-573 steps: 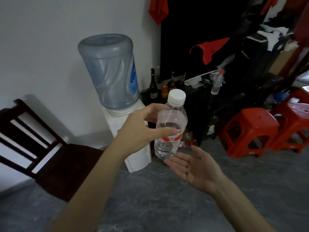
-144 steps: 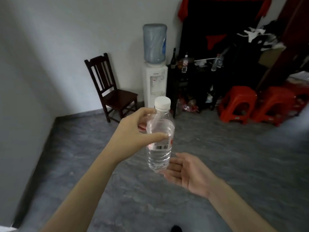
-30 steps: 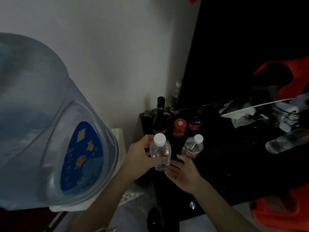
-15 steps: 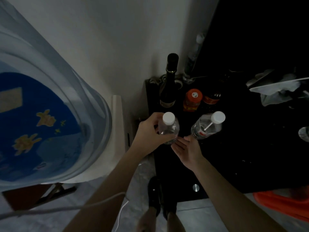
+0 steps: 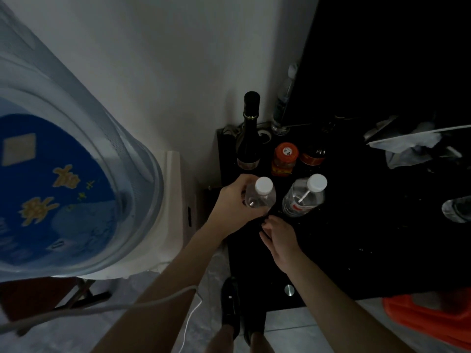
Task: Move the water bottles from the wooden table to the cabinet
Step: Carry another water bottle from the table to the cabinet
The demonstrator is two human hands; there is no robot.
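Note:
My left hand grips a clear water bottle with a white cap, held upright at the left front of the black cabinet top. Whether its base touches the surface is hidden by my hand. A second water bottle with a white cap and red label stands just to its right on the cabinet. My right hand hovers below and between the two bottles, fingers loosely apart, holding nothing.
A dark wine bottle, an orange-lidded jar and a dark jar stand behind the bottles. Another clear bottle lies at the right edge. A water dispenser with a big blue jug fills the left. Crumpled paper lies at the back right.
The view has tilted further down and closer to the cabinet. My left hand has lowered the bottle beside the standing one, and my right hand has drawn back slightly from under it.

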